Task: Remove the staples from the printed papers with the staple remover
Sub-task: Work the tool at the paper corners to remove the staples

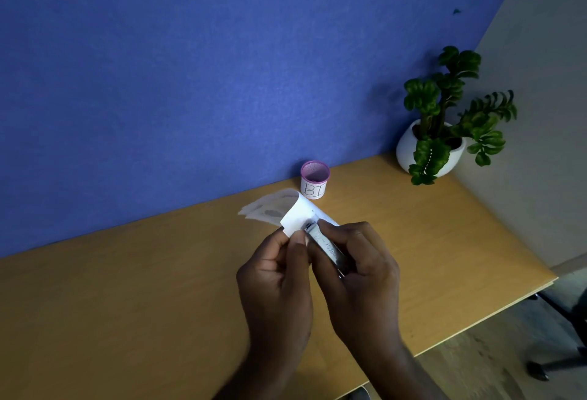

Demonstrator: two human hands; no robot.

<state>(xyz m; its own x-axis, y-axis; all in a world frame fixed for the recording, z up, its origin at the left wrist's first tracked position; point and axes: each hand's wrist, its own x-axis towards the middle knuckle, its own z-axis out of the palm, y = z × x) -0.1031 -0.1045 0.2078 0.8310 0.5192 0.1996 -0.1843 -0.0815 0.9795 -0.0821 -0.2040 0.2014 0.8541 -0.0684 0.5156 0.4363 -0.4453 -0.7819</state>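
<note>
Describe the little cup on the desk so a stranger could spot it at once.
Start at the blue wall behind the wooden desk and follow its bottom edge to the middle. There, just beyond the curled papers, stands a small mesh cup. Its purple rim and white label with handwritten letters set it apart from the larger white plant pot in the corner.

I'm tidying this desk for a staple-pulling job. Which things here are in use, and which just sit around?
In use:
- printed papers, pinched by the left hand
- staple remover, in the right hand, tip at the paper's corner
- small labelled mesh cup, possibly for pulled staples

Just there:
- potted plant at the desk's far corner
- desk
</note>
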